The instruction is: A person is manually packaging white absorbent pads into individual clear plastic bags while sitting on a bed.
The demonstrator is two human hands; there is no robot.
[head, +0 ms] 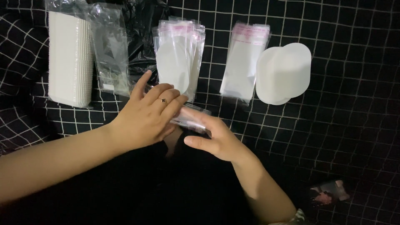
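Two hands are meeting over a black grid-patterned cloth (341, 125); the left hand (146, 114) and right hand (216, 139) are together grasping a clear plastic sleeve (192, 118) between them, near centre; stacked sleeves (180, 58) are lying just beyond.

Surface: black cloth (346, 137) with a white grid, covering everything in view. Lying on it, left to right — a bagged white ribbed stack (69, 58), a clear bag (110, 50) partly over black plastic (143, 37), a sleeve pile (180, 56) with white ovals inside, a thinner sleeve pile (243, 62), two overlapping white ovals (283, 74). Lower right — a small photo card (327, 193).
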